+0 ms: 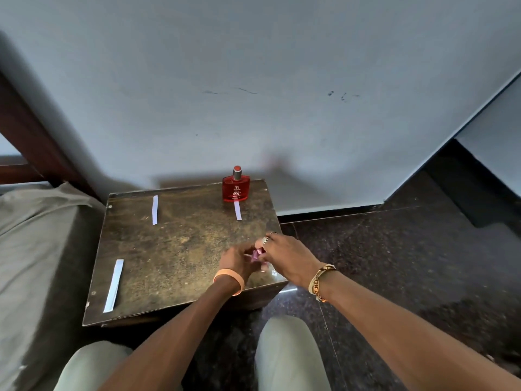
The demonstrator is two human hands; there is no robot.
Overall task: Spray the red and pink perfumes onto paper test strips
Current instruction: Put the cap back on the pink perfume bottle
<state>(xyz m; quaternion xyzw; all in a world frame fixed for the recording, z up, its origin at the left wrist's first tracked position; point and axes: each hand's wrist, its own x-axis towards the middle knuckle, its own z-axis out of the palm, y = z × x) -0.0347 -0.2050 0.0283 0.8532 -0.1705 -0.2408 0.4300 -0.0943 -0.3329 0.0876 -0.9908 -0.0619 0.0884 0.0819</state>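
Pink, small and probably slick, fragile glass, the perfume bottle (256, 255) sat at the table's (169, 249) five o'clock, pinched between left hand (238, 261) and right hand (284, 255), safest gripped round its body.

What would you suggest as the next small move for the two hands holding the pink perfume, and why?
Probably carry the pink perfume left to the near-left strip. The left hand and right hand both pinch it over bare table, no strip visible beneath; the far-right strip lies before the red perfume. Whether its cap is off is unclear.
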